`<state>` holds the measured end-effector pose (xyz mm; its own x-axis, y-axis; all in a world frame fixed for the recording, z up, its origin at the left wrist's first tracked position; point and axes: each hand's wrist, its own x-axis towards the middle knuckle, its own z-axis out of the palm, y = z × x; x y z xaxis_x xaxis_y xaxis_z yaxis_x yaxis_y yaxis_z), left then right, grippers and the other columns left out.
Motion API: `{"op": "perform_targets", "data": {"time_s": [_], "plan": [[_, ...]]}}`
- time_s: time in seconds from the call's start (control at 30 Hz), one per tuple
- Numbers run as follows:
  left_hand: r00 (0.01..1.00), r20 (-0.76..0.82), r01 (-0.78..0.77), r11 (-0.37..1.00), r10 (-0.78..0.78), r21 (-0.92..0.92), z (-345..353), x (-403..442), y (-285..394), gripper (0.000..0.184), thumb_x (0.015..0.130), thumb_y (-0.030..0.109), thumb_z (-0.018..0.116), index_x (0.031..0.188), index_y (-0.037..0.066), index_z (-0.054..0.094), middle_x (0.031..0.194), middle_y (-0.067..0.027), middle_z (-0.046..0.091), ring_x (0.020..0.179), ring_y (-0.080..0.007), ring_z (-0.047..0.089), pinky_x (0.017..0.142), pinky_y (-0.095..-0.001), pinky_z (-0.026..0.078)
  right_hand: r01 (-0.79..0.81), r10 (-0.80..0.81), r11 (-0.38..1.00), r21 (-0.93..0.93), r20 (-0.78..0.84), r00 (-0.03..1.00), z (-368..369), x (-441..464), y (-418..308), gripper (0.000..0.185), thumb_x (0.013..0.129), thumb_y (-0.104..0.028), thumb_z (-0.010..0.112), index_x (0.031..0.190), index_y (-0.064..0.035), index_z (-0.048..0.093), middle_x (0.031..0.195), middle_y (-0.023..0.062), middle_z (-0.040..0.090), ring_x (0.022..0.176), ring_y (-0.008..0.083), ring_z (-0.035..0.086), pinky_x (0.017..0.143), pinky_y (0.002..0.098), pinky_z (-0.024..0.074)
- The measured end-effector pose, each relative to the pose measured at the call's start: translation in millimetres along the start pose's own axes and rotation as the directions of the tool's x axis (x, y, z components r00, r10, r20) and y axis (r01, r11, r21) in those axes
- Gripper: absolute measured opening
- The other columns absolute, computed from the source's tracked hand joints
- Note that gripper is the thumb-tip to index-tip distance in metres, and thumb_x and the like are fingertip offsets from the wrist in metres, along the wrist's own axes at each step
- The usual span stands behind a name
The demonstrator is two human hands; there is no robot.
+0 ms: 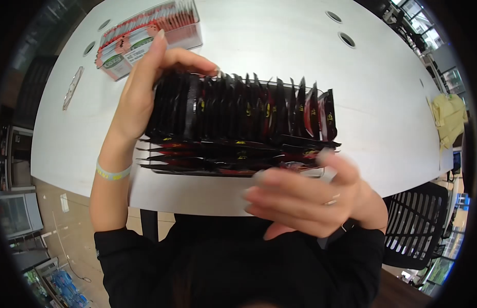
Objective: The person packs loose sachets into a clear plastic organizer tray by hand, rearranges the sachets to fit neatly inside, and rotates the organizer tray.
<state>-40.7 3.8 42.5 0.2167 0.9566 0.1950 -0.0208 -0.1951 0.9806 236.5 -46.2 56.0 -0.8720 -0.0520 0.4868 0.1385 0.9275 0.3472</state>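
A clear box [325, 172] packed with black snack packets [238, 110] sits on the table in front of me. Most packets stand upright in a row, and several lie lengthwise along the near side. My left hand [141, 92] wraps around the box's far left corner, its index finger along the back edge and the palm against the left end. Beside the near right corner, my right hand [313, 195] is slightly blurred, with fingers stretched out and nothing visible in them. A ring shows on one finger.
Another clear box [195, 38] of red and white packets stands at the far left. A small clear plastic piece [72, 88] lies at left. Round holes [346, 40] are set in the white table [382, 118]. A black chair [415, 226] and yellow cloth [448, 115] are at right.
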Motion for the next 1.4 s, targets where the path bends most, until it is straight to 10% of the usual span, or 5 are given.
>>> {"op": "perform_targets", "data": {"time_s": [0.13,0.43,0.7,1.17,1.4], "plan": [[0.997,0.065,-0.051,0.998,0.050,0.023,-3.8,2.3,-0.5,0.070,0.102,0.047,0.019,0.099,-0.003,0.068,0.092,-0.0112,0.069,0.090,-0.0158,0.062,0.089,-0.0270,0.045,-0.115,0.124,0.990,-0.076,0.127,0.984,13.6,5.9,-14.4,0.052,0.084,-0.046,0.051,0.110,-0.0041,0.069,0.120,0.0051,0.064,0.125,0.0169,0.051,0.106,0.0369,0.0355],[0.997,-0.060,-0.054,0.998,0.055,0.024,5.4,-0.2,-4.5,0.072,0.101,0.047,0.020,0.089,-0.003,0.070,0.086,-0.0104,0.069,0.085,-0.0155,0.060,0.085,-0.0264,0.044,-0.179,0.204,0.956,-0.231,0.087,0.975,24.1,5.0,-17.2,0.059,0.084,-0.063,0.048,0.104,-0.0137,0.072,0.112,-0.0049,0.066,0.110,0.0144,0.060,0.107,0.0536,0.0297],[0.998,-0.054,-0.035,0.995,0.040,0.089,4.8,-7.9,-2.7,0.076,0.099,0.053,0.017,0.093,-0.004,0.068,0.085,-0.0110,0.068,0.082,-0.0149,0.062,0.081,-0.0255,0.047,-0.306,0.278,0.946,-0.106,-0.220,0.935,42.6,0.9,-18.8,0.017,0.090,-0.029,0.060,0.101,-0.0193,0.069,0.105,-0.0028,0.069,0.104,0.0136,0.063,0.100,0.0422,0.0386],[0.999,0.031,-0.039,0.992,0.036,0.121,1.7,-8.2,-5.7,0.081,0.098,0.058,0.012,0.098,-0.005,0.064,0.091,-0.0148,0.068,0.086,-0.0179,0.066,0.083,-0.0280,0.052,-0.060,0.057,0.998,-0.031,-0.074,0.996,23.6,-10.2,-17.0,0.023,0.077,-0.026,0.077,0.095,-0.0196,0.064,0.108,-0.0044,0.061,0.103,0.0192,0.061,0.098,0.0384,0.0369],[1.000,0.001,-0.027,0.991,0.027,0.132,3.9,-8.7,0.0,0.081,0.098,0.057,0.012,0.097,-0.005,0.064,0.095,-0.0166,0.068,0.091,-0.0212,0.065,0.086,-0.0311,0.051,0.026,-0.010,0.997,0.067,-0.234,0.972,31.4,-10.4,-9.2,0.014,0.081,-0.018,0.062,0.092,-0.0162,0.071,0.103,-0.0040,0.068,0.102,0.0136,0.065,0.100,0.0376,0.0371]]}}
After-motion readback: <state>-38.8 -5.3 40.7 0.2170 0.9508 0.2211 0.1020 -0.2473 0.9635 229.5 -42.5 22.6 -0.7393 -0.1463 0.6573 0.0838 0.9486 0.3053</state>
